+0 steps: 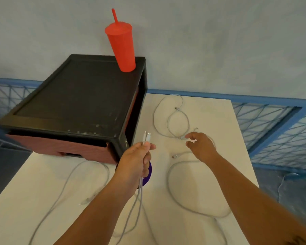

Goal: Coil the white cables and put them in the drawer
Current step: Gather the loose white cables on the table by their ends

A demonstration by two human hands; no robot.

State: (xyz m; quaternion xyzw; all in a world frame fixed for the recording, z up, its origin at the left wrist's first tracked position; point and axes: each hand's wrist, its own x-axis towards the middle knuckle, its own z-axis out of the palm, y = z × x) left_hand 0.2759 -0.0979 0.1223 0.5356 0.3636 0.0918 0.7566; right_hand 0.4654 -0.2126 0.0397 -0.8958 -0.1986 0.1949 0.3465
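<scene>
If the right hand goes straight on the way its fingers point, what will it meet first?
Probably the looped white cable on the table, just ahead of the right hand, though depth is unclear.

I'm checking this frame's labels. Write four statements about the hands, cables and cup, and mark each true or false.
1. The left hand grips two cable ends together. True.
2. The cup lies on its side on the table. False: it stands upright on the black unit.
3. The right hand has its fingertips at a cable lying on the table. True.
4. The cables on the table are all tightly coiled. False: they lie in loose, sprawling loops.
</scene>
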